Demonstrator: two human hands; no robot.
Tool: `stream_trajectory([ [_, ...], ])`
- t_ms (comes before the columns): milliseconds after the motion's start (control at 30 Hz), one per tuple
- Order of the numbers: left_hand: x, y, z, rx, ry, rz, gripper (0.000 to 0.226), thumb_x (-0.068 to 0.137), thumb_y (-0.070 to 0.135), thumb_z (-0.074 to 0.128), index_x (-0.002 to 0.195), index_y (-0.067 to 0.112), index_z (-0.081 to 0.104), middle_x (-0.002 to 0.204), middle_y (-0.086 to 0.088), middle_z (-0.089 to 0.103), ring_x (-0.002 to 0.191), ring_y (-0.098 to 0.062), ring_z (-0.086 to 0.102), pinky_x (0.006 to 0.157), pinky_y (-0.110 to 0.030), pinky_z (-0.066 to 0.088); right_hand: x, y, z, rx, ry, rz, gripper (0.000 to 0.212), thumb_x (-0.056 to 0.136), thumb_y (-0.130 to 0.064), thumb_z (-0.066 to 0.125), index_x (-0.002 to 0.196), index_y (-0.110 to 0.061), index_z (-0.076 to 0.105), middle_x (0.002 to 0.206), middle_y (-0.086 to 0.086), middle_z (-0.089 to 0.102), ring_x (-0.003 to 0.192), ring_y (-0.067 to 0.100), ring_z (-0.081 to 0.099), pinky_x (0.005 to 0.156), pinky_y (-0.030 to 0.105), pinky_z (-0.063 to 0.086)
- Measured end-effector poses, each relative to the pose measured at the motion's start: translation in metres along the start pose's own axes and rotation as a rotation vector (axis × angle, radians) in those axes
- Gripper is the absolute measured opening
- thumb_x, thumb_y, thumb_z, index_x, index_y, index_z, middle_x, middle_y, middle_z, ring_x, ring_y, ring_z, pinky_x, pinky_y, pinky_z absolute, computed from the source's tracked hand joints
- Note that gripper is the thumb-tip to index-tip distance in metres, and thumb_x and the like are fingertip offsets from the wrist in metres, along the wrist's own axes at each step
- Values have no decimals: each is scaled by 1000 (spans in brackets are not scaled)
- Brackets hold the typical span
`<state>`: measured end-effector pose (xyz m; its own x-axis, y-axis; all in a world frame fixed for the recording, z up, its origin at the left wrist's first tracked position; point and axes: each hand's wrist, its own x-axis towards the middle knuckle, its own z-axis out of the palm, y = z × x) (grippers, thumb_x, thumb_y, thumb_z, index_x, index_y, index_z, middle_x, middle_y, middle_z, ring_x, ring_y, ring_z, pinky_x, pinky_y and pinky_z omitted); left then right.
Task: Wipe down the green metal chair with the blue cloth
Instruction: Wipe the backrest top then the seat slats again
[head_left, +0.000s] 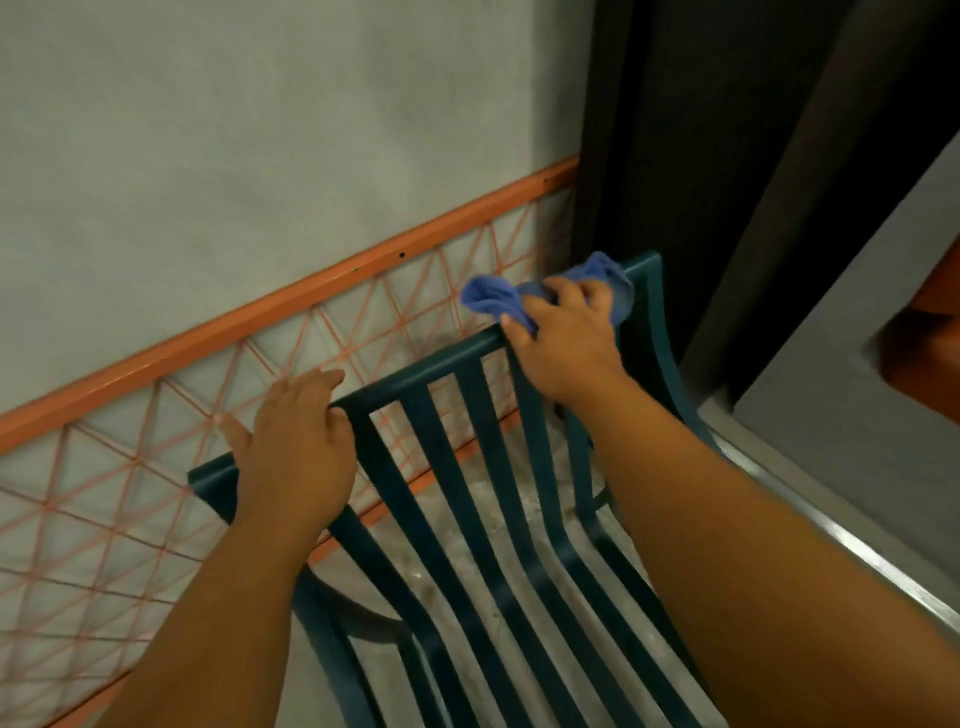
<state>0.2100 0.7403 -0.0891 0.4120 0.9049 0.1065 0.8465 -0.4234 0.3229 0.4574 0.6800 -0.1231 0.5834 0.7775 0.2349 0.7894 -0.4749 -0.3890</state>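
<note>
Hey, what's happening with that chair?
A person is wiping a green metal chair. The right hand presses a bunched blue cloth against the top rail of the backrest, near its right end. The left hand holds the chair's left side by the top corner, apparently to steady it. An orange railing stands behind.

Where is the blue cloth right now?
In the head view, the blue cloth is bunched under the right hand on the top rail of the green chair, toward its right end, near the orange railing.
</note>
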Motion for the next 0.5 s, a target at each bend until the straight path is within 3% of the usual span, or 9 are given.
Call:
stream_trajectory([
  [100,-7,-21,-7,-44,-18,-5,39,97,17,39,135,24,45,134,-9,50,131,-30,39,114,-58,9,3,-19,-1,-22,-48,192,44,100,-45,34,136,-24,47,158,15,16,144,43,1,114,52,11],
  [167,-12,-30,-12,-125,-24,10,40,97,16,40,137,24,44,140,-7,46,132,-27,39,114,-55,16,-6,-50,8,-9,-92,220,42,101,-43,33,137,-25,45,158,17,14,144,45,-5,114,54,11],
  [300,-19,-46,-23,-236,28,-31,43,97,14,39,137,27,43,135,-6,51,112,-29,54,100,-50,42,-43,-129,30,-14,-110,125,40,100,-42,33,132,-24,48,155,21,20,144,46,-9,116,57,12],
  [433,-29,-58,-36,-303,130,-127,44,96,9,38,137,23,45,140,-6,48,119,-27,50,100,-40,41,-89,-191,45,66,-127,4,38,99,-43,37,130,-23,48,156,22,15,143,47,-14,114,60,9],
  [500,-32,-63,-42,-341,163,-164,44,95,7,38,136,21,47,139,-6,48,110,-18,50,90,-28,37,-106,-212,50,111,-148,-77,42,98,-47,36,133,-27,46,157,21,13,143,45,-13,112,60,9],
])
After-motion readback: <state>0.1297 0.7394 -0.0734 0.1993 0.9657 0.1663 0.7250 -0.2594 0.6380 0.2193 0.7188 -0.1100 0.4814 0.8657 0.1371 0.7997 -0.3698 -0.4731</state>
